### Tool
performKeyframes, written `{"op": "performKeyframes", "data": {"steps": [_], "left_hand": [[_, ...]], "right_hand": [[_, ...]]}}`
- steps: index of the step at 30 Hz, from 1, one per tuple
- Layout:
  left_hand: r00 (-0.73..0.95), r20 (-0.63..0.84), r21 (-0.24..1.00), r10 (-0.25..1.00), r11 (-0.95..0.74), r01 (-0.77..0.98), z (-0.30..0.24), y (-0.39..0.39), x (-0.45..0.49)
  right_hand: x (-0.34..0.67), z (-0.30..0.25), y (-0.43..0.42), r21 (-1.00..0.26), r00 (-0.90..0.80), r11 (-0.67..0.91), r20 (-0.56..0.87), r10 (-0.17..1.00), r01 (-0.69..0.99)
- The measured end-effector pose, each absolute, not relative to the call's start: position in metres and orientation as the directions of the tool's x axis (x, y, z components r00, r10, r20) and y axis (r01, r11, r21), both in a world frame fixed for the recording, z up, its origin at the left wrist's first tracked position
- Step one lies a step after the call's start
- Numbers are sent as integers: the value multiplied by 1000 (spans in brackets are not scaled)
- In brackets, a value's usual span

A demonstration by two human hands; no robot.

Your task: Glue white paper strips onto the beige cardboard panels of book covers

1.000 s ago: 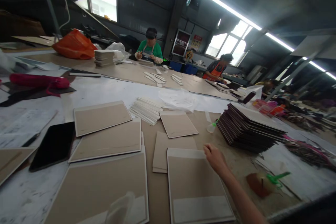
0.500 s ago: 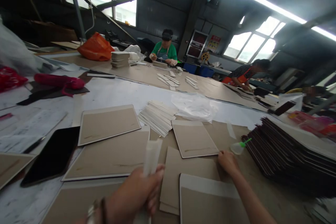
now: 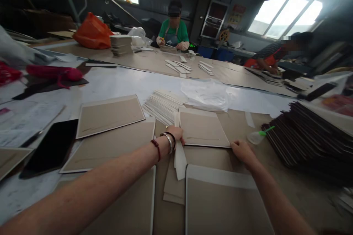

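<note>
My left hand [image 3: 175, 133] is closed around a few pale paper strips [image 3: 181, 163], whose ends stick out above and below the fist. It is at the left edge of a grey-brown cardboard panel [image 3: 204, 126] with a pale band along its top. My right hand [image 3: 243, 152] pinches that panel's lower right corner; its fingertips are partly hidden. Beyond my left hand lies a fanned pile of pale strips [image 3: 161, 105]. A small clear squeeze bottle with a green nozzle [image 3: 256, 137] lies to the right of my right hand.
More panels lie at left [image 3: 110, 115] and near me [image 3: 220, 202]. A black phone [image 3: 51, 148] is at left, a tall stack of dark-edged boards [image 3: 309, 143] at right. Behind the strips is a crumpled plastic sheet [image 3: 205, 93]. Two co-workers [image 3: 173, 31] sit or bend over the far table.
My left hand has reached forward with the strips, from near me to the panel's left edge. My right hand stays at the panel's corner. The view has tilted down.
</note>
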State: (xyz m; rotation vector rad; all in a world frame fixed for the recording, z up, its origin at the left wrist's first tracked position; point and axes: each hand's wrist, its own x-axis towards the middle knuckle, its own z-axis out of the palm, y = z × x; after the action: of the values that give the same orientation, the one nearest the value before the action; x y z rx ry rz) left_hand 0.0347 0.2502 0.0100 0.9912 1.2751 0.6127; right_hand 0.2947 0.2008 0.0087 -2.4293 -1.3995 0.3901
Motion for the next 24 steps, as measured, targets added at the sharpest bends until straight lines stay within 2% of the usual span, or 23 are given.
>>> {"op": "performKeyframes", "data": {"steps": [6,10,14,17,20,24], "left_hand": [[196,-532,846,823,524,95,39,241,27],[255,-515,850,818,526,30,71,210,6],[357,-470,861,807,509,-18,89,153,-22],[393,-437,878,809,478,-8,81,106,-38],[386,-450,878,805,478,27,62,70,-41],[371,-454,881,810,469,55,40,47,-33]], "right_hand": [[284,32,183,-689,536,-517,-216,816,509],[274,63,145,-808,533,-489,-269,802,329],[259,80,75,-871,483,-461,-334,810,171],[247,77,16,-875,432,-482,-417,800,48],[239,66,-29,-848,444,-530,-469,763,15],[238,53,-60,-846,487,-533,-452,747,32]]}}
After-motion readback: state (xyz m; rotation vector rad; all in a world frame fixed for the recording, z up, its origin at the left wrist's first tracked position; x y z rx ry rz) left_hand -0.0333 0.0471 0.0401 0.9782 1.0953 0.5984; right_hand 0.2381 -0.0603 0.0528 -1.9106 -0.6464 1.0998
